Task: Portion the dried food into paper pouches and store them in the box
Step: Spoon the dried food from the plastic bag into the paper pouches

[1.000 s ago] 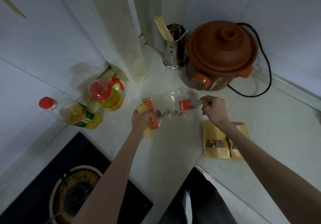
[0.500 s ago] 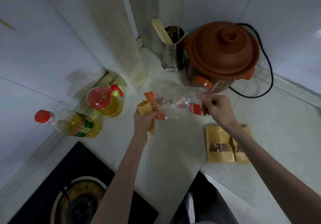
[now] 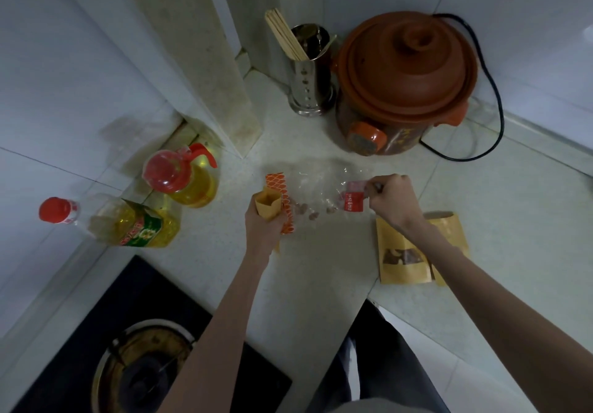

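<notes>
- Paper pouch [image 3: 269, 204], mouth open, gripped upright in left hand [image 3: 264, 225]
- Clear plastic bag [image 3: 316, 188] with few brown pieces, far end pinched by right hand [image 3: 393, 201]

An open paper pouch [image 3: 269, 204] is held upright against the clear plastic bag's [image 3: 316, 188] orange mouth. Brown dried pieces [image 3: 309, 212] are seen inside. Two filled pouches [image 3: 414, 252] lie flat nearby.

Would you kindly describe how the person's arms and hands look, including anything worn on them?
Both forearms are bare, with no sleeves in view. The left hand and right hand wear no gloves; no watch, ring or bracelet is visible.
</notes>
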The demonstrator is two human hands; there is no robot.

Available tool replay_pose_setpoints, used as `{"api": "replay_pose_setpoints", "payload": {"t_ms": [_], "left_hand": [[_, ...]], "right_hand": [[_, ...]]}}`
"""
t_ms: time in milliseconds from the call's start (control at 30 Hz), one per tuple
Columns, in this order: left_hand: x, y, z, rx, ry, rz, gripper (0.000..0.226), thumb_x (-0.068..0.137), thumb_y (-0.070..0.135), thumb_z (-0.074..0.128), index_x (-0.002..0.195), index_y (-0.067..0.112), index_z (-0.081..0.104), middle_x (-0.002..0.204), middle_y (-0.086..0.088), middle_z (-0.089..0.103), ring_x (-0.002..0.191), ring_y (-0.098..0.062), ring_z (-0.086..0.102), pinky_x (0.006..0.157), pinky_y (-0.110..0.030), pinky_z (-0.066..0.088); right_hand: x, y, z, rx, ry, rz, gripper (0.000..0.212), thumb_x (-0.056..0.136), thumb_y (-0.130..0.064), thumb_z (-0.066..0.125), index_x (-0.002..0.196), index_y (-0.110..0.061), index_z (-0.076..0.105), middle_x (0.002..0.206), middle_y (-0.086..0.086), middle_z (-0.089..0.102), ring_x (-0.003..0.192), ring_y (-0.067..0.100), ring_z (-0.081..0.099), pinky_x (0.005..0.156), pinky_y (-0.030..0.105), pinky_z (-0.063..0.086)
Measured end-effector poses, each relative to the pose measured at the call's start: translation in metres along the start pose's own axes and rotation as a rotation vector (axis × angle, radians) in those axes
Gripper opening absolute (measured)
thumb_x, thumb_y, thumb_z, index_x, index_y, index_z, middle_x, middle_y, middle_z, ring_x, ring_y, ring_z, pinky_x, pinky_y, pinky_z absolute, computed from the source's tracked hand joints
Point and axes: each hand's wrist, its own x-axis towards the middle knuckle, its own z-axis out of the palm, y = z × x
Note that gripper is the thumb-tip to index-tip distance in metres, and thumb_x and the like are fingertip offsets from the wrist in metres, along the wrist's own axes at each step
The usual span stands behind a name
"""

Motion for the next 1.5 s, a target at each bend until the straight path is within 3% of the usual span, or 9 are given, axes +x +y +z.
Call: {"api": "replay_pose_setpoints", "payload": {"t_ms": [267,533,700,800,900,1067,1200,1367,1500], "left_hand": [[-0.006,-0.007,-0.004,0.153,-0.043,0.303,0.045,0.074,0.007,0.080,0.113,0.014,0.059,0.103,0.000,0.065,0.092,-0.012,0.064,0.073,-0.023,0.057],[0.005,-0.019,-0.007,0.119,-0.023,0.214,0.045,0.071,-0.003,0.077,0.110,0.011,0.060,0.095,0.001,0.065,0.082,-0.008,0.064,0.063,-0.010,0.051],[0.006,-0.025,-0.008,0.043,-0.030,0.155,0.049,0.069,-0.003,0.074,0.099,0.032,0.060,0.094,0.004,0.067,0.084,-0.007,0.066,0.065,-0.019,0.055],[0.007,-0.026,-0.007,-0.019,-0.035,0.090,0.048,0.068,-0.001,0.072,0.101,0.032,0.061,0.099,-0.001,0.068,0.089,-0.015,0.069,0.069,-0.027,0.059],[0.009,-0.027,-0.006,-0.069,-0.044,0.050,0.048,0.065,-0.003,0.071,0.100,0.029,0.062,0.099,-0.003,0.070,0.088,-0.018,0.070,0.067,-0.025,0.058],[0.012,-0.026,-0.002,-0.081,-0.073,-0.005,0.045,0.064,-0.002,0.071,0.095,0.029,0.062,0.094,-0.001,0.070,0.085,-0.013,0.070,0.066,-0.022,0.057],[0.018,-0.020,-0.004,-0.047,-0.097,-0.030,0.043,0.064,-0.003,0.070,0.089,0.031,0.061,0.089,0.004,0.068,0.074,-0.002,0.068,0.059,-0.015,0.053],[0.025,-0.019,-0.006,-0.020,-0.123,-0.045,0.044,0.070,-0.010,0.069,0.090,0.029,0.059,0.093,0.000,0.068,0.082,-0.010,0.068,0.063,-0.019,0.054],[0.027,-0.018,-0.001,0.024,-0.146,-0.031,0.041,0.072,-0.006,0.070,0.089,0.029,0.059,0.089,0.004,0.068,0.079,-0.008,0.067,0.064,-0.018,0.055]], "right_hand": [[0.003,-0.002,0.011,-0.147,-0.126,-0.008,0.017,0.073,0.002,0.047,0.060,0.004,0.058,0.064,0.021,0.061,0.064,0.035,0.055,0.064,0.038,0.048],[0.011,-0.008,0.026,-0.051,-0.090,0.018,0.028,0.074,0.004,0.047,0.053,-0.012,0.042,0.055,0.012,0.042,0.057,0.027,0.039,0.059,0.028,0.028],[0.011,-0.011,0.034,-0.014,-0.091,-0.022,0.033,0.077,0.004,0.048,0.051,-0.015,0.047,0.051,0.004,0.041,0.047,0.016,0.036,0.052,0.020,0.026],[0.014,-0.011,0.040,0.037,-0.136,-0.001,0.024,0.084,0.002,0.049,0.083,-0.001,0.072,0.075,-0.001,0.057,0.059,0.005,0.048,0.060,0.005,0.039],[0.014,-0.012,0.048,0.079,-0.141,0.034,0.027,0.086,0.000,0.049,0.100,0.001,0.072,0.085,0.001,0.062,0.072,0.008,0.054,0.063,0.003,0.040],[0.006,-0.019,0.063,0.130,-0.096,0.034,0.029,0.079,0.003,0.048,0.060,-0.010,0.065,0.055,-0.003,0.054,0.048,0.007,0.043,0.054,0.025,0.039],[0.001,-0.024,0.077,0.214,-0.036,0.135,0.021,0.074,0.008,0.046,0.064,0.001,0.063,0.054,0.005,0.052,0.049,0.010,0.040,0.047,0.022,0.037],[-0.002,-0.014,0.088,0.430,0.054,0.375,0.023,0.072,0.011,0.046,0.067,0.000,0.065,0.061,0.005,0.054,0.057,0.013,0.047,0.051,0.022,0.042],[-0.003,-0.025,0.099,0.493,0.031,0.357,0.030,0.072,0.012,0.048,0.067,-0.010,0.068,0.057,-0.009,0.055,0.051,-0.002,0.049,0.041,0.003,0.035]]}}
